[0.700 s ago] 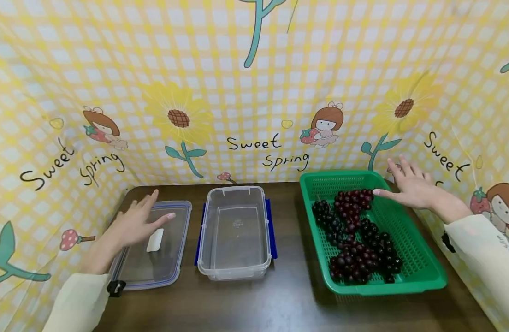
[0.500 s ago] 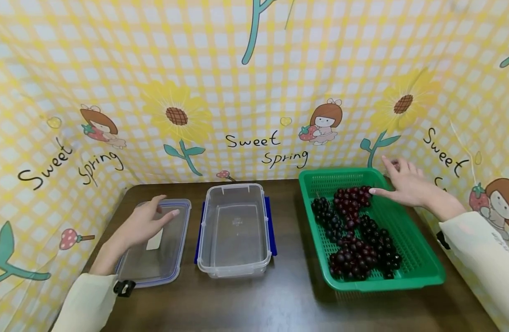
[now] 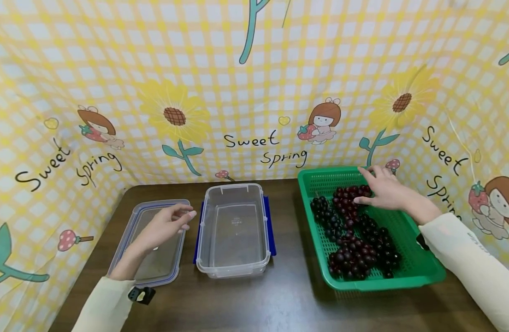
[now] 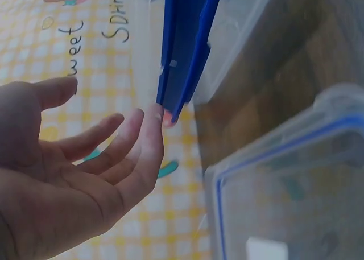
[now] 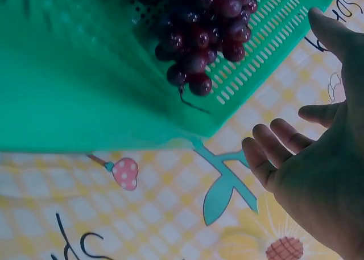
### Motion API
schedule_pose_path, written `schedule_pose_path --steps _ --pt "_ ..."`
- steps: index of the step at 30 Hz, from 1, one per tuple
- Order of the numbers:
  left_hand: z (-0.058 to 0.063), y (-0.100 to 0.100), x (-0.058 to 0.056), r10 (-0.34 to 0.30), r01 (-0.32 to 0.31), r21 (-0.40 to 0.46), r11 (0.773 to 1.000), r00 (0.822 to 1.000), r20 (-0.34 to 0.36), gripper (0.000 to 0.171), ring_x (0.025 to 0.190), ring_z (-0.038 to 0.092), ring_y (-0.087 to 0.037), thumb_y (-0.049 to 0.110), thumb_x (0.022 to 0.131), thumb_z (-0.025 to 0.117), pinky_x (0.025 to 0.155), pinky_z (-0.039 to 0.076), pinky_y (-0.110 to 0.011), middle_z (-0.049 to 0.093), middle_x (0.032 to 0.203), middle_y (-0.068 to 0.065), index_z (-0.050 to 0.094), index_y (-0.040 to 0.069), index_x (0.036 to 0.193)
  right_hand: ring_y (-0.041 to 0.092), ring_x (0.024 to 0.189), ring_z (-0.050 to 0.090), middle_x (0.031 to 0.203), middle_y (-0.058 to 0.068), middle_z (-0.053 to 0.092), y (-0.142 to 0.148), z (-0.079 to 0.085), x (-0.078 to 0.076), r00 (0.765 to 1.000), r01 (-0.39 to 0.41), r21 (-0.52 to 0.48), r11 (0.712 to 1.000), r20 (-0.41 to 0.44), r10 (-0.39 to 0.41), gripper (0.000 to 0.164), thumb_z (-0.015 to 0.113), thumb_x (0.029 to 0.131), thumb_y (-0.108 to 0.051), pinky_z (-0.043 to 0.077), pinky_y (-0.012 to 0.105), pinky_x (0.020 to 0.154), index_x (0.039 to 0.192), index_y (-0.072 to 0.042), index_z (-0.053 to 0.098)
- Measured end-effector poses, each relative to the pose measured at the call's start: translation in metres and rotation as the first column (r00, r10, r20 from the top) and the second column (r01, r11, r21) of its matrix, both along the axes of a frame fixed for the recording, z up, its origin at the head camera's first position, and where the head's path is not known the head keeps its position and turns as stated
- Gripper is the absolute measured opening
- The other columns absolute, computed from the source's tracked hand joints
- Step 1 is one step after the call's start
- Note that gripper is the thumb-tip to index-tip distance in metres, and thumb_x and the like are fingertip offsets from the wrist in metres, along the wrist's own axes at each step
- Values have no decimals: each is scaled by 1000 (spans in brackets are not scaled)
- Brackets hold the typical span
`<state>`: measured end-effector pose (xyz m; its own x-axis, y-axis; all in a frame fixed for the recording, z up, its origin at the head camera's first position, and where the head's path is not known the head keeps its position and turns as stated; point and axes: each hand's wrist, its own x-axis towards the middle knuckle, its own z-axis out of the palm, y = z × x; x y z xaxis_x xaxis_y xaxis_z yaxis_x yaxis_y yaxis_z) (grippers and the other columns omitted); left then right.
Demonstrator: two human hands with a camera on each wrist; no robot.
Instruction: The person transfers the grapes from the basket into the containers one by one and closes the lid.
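Note:
Bunches of dark red grapes [image 3: 354,258] and black grapes [image 3: 381,244] lie in a green plastic basket [image 3: 333,287] on the right. Above the basket's far right part hovers my right hand [image 3: 389,191], fingers spread and holding nothing; the right wrist view shows it apart from the grapes [image 5: 199,38]. My left hand [image 3: 163,226], also holding nothing, is over a clear lid [image 3: 167,272] with a blue seal, its fingers loosely bent. Those fingers come near the blue side clip [image 4: 187,49] of a clear plastic container [image 3: 235,235]; contact cannot be told.
The container stands mid-table between lid and basket, with blue clips at both sides. All of this sits on a dark brown wooden table [image 3: 279,299]. Yellow checked cloth [image 3: 238,92] rises behind and at both sides, close to the table's far edge.
My left hand has moved right across the lid, toward the container, and its fingers have bent more. My right hand has moved left over the basket. Grapes, container and lid have stayed put.

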<state>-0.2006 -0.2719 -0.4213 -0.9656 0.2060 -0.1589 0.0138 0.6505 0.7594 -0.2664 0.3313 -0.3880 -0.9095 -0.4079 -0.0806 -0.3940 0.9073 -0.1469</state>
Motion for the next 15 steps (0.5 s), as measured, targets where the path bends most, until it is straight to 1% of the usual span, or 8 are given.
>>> schedule_pose_path --steps 2,5,8,12,15 --pt "-4 4 0 14 -19 94 995 998 53 65 109 72 -30 46 109 56 90 63 -38 65 134 -26 46 -2 152 63 137 33 154 40 28 -3 -4 -1 1000 4 -9 1000 26 -4 98 71 99 -49 30 82 107 164 3 19" --pt "-9 9 -2 37 -57 191 980 993 110 67 112 71 -30 45 109 56 94 63 -39 60 137 -29 43 -3 155 64 140 30 158 39 26 -6 -9 -4 998 14 -13 1000 55 -13 100 71 98 -51 29 83 108 165 3 20" --pt "-12 12 -4 54 -91 250 964 987 149 69 113 72 -29 44 109 56 95 63 -39 59 138 -29 40 -3 157 65 141 29 159 38 26 -9 -14 -6 997 19 -10 1000 69 -18 101 72 96 -53 32 81 107 164 2 22" --pt "-16 11 -9 64 -126 305 944 977 202 71 111 72 -23 44 109 56 96 63 -38 59 140 -26 38 -2 158 65 142 27 159 38 27 -10 -20 -10 997 20 6 1000 78 -21 103 74 94 -54 34 80 105 163 3 24" --pt "-20 8 -12 65 -146 344 927 970 235 70 108 72 -18 44 109 57 97 62 -37 60 138 -22 38 -2 158 66 144 23 160 38 25 -12 -23 -12 994 36 21 999 98 -38 105 75 94 -55 31 81 108 164 2 23"
